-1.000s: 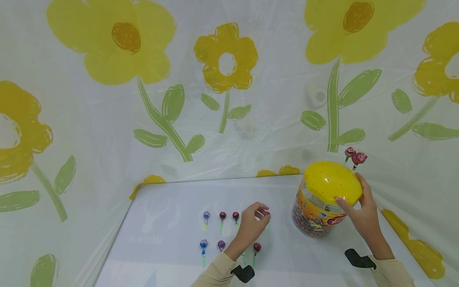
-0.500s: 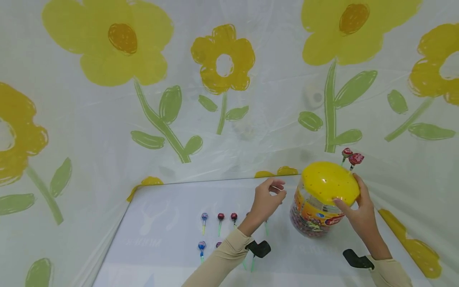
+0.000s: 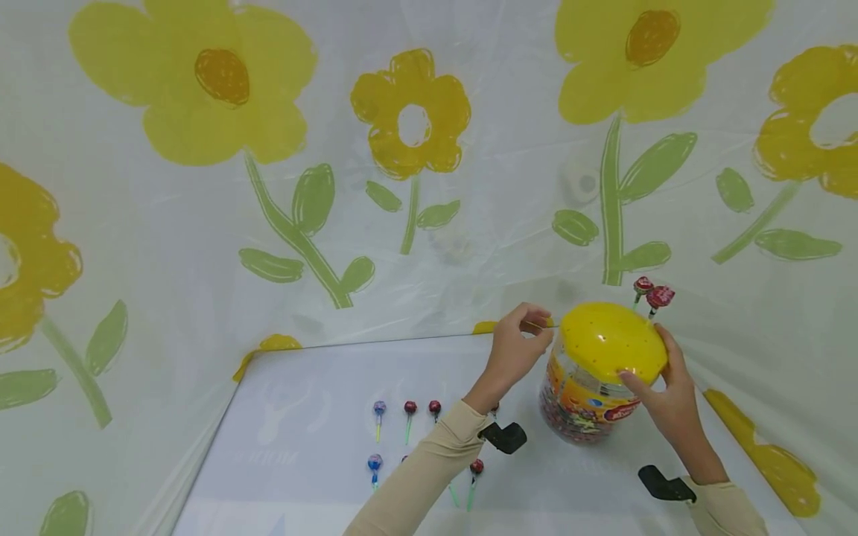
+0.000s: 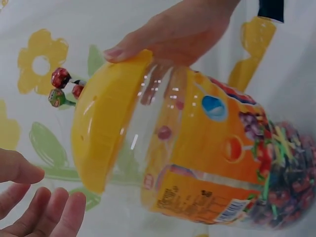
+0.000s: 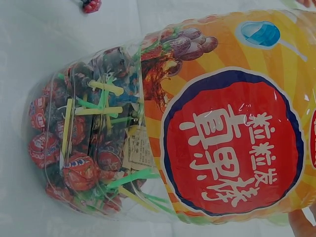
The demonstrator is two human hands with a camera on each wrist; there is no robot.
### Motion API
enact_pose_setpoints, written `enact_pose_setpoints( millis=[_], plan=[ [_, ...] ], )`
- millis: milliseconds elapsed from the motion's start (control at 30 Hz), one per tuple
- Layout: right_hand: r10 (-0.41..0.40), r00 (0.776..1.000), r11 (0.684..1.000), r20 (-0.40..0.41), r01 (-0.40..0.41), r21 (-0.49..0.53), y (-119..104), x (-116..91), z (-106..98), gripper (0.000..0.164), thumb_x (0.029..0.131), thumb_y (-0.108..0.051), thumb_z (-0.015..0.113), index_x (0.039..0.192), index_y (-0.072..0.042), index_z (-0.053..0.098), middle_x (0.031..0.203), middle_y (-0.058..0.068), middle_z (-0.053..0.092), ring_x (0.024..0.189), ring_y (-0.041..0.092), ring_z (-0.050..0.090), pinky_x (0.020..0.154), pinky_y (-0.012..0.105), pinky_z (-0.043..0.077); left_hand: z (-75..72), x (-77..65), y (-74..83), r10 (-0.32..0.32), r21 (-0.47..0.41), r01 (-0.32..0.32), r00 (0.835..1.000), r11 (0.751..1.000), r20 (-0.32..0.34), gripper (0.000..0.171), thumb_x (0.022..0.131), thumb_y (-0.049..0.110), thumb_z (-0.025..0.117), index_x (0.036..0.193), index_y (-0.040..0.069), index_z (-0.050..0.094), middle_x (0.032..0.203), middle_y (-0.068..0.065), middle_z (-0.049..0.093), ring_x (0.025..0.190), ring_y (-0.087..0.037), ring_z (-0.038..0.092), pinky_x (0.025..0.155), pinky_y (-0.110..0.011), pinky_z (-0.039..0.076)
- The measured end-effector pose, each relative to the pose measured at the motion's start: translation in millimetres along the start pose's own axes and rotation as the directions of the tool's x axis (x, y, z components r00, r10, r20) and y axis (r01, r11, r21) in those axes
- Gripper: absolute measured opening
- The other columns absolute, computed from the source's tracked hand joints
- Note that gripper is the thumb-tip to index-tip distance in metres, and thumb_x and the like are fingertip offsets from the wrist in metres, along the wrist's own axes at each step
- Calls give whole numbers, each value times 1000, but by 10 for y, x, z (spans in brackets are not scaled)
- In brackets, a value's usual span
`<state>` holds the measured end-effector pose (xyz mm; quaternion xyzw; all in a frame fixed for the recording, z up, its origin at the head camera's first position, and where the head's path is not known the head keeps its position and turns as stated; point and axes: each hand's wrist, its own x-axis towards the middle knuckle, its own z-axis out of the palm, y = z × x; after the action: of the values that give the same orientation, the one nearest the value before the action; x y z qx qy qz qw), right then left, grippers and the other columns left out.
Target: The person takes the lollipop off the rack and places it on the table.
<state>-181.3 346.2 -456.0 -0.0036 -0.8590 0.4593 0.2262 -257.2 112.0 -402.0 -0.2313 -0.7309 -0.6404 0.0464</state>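
My right hand [image 3: 670,391] grips the top of a clear plastic lollipop jar [image 3: 590,402], thumb on the front rim of its yellow domed lid [image 3: 610,342] and fingers round the far side. Lollipops [image 3: 660,296] stick up from small holes at the lid's back right; the left wrist view shows red ones and a green-wrapped lollipop [image 4: 56,97]. Beside the lid's left edge, my left hand [image 3: 512,353] is raised with loosely bent fingers and nothing between them. Through the jar's wall in the right wrist view, wrapped lollipops [image 5: 79,170] fill the bottom below an orange label [image 5: 158,118].
Left of the jar, lollipops lie in two rows on the white table, among them a purple-blue lollipop [image 3: 380,407] and a blue lollipop [image 3: 375,462]. My left sleeve [image 3: 429,476] covers part of the rows. A flower-printed cloth [image 3: 415,275] hangs behind the table.
My left hand has moved from the back row of lollipops up and right to the lid's left side. My right hand keeps its grip on the jar. The head view has shifted slightly.
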Motion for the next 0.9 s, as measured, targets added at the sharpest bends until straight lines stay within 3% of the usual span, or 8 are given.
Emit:
enact_pose_setpoints(
  millis=[333, 500, 733, 900],
  plan=[
    [-9, 1000, 1000, 3, 9, -1, 12, 8, -13, 85, 88, -13, 67, 152, -29, 14, 153, 0, 24, 127, 9, 32, 91, 3, 29, 184, 279, 136, 111, 0, -111, 994, 994, 14, 21, 87, 9, 64, 108, 10, 63, 98, -8, 66, 84, -5, 59, 77, -18, 50],
    [-6, 1000, 1000, 5, 6, -12, 2, 26, -18, 84, 88, -15, 67, 152, -24, 13, 154, 2, 23, 129, 12, 32, 92, 3, 28, 321, 423, 127, 167, -1, -167, 986, 986, 27, 22, 88, 9, 64, 110, 9, 62, 100, -6, 66, 86, -2, 59, 78, -20, 51],
    [17, 1000, 999, 18, -16, -29, -4, 23, -14, 85, 88, -17, 67, 153, -25, 12, 154, 4, 22, 132, 28, 31, 91, 3, 28, 540, 551, 128, 170, -14, -169, 983, 985, 62, 25, 89, 9, 63, 114, 11, 60, 104, -2, 65, 91, -1, 59, 75, -12, 48],
    [20, 1000, 1000, 14, -20, -18, -20, 35, 15, 86, 88, -15, 68, 152, -28, 12, 154, 3, 22, 132, 19, 31, 92, 3, 28, 694, 655, 193, 192, -1, -193, 976, 981, 102, 31, 90, 8, 63, 120, 9, 57, 113, 0, 62, 100, -7, 60, 78, -10, 47]
  ],
)
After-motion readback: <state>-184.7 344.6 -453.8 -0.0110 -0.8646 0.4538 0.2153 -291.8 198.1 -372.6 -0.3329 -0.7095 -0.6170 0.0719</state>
